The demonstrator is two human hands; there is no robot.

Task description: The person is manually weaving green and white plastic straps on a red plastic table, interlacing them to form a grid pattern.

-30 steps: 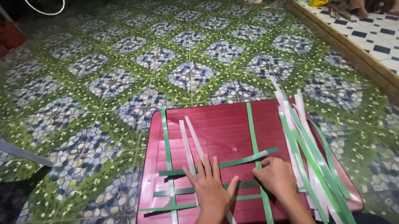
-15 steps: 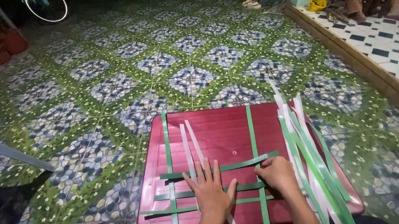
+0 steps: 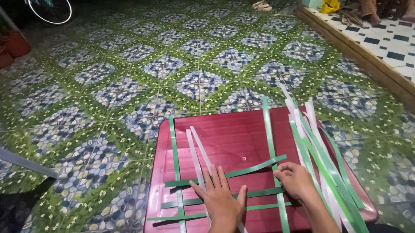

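A dark red plastic table top (image 3: 236, 134) carries green and white strips laid in a loose weave. My left hand (image 3: 219, 196) lies flat, fingers spread, pressing the two white strips (image 3: 196, 152) and the crosswise green strips (image 3: 247, 169). My right hand (image 3: 294, 180) is curled beside the upright green strip (image 3: 269, 137), with its fingertips at the crossing of that strip and the horizontal ones. Another upright green strip (image 3: 174, 150) runs along the left side.
A loose bundle of green and white strips (image 3: 318, 149) lies along the table's right side. Patterned floor tiles (image 3: 122, 87) surround it. A raised tiled step (image 3: 377, 58) with a yellow bag (image 3: 329, 3) is at the right; red pots (image 3: 8, 48) stand far left.
The view has tilted slightly downward. Both hands stay on the weave, with the right hand's fingers curled a little more at the strip crossing.
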